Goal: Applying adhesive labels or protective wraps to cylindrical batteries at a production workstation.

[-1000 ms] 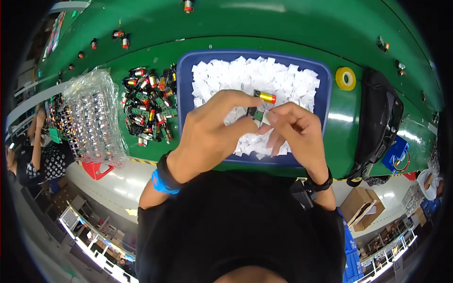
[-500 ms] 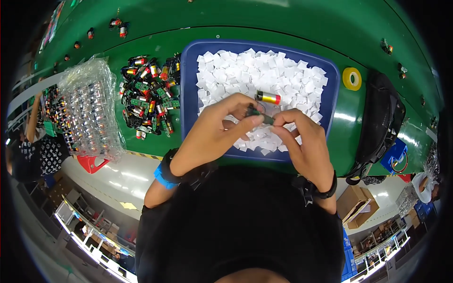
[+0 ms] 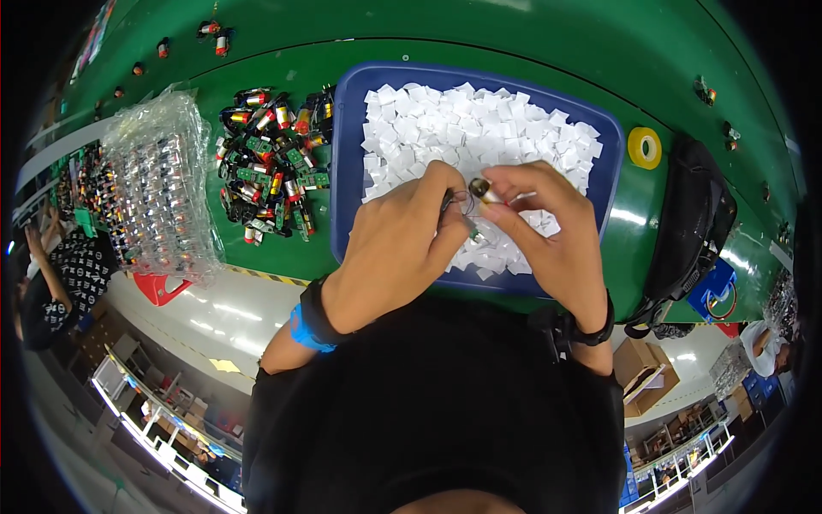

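Over a blue tray (image 3: 346,163) filled with small white paper squares (image 3: 445,128), both my hands work on one wired part. My right hand (image 3: 556,224) pinches a small cylindrical battery (image 3: 485,190) with its dark end turned up toward me. Thin wires run from it to my left hand (image 3: 390,244), whose fingers are closed on a small circuit board (image 3: 475,234). Only a green bit of that board shows; the fingers hide the rest.
Left of the tray lies a pile of batteries with green boards (image 3: 270,167), beside a clear plastic blister tray (image 3: 163,184) holding many similar parts. Yellow tape (image 3: 632,147) and a black bag (image 3: 685,227) lie at the right. A person (image 3: 64,265) is at far left.
The battery, which lay above my fingertips, is now pinched in my right hand and tilted end-up. My right fingers have left the circuit board, while my left hand keeps hold of it.
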{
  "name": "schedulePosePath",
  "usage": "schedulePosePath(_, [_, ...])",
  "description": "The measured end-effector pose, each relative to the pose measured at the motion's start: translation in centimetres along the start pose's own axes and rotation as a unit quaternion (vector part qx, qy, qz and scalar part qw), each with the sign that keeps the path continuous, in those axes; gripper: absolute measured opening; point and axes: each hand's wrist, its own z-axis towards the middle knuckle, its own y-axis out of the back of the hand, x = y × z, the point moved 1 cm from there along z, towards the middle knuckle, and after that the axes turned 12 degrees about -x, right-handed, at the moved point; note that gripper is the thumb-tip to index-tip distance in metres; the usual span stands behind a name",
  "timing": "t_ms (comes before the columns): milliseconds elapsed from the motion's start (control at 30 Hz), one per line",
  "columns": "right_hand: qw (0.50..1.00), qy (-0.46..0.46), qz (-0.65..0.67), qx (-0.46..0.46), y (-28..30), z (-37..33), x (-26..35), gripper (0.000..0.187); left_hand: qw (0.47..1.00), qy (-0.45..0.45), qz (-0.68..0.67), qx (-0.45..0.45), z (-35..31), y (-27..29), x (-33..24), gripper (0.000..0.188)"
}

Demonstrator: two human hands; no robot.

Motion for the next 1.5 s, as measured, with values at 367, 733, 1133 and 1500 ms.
schedulePosePath(367, [0.978,0.193,-0.08,0.01,0.9,-0.3,2.6,0.034,0.815,0.279,-0.495,0.114,1.3,0.8,1.3,0.023])
schedulePosePath(733, [0.954,0.265,-0.122,-0.067,-0.3,-1.2,2.5,0.024,0.891,0.193,-0.411,-0.005,-0.8,0.2,1.0,0.024])
schedulePosePath(1133, [0.906,0.331,-0.256,-0.057,-0.2,-3.2,4.2,0.028,0.921,0.182,-0.333,0.091,-2.0,1.2,-0.2,0.031])
schedulePosePath(1500, [0.901,0.346,-0.259,-0.035,0.5,-3.3,4.5,0.027,0.873,0.218,-0.421,0.11,-2.4,-0.6,0.5,0.036])
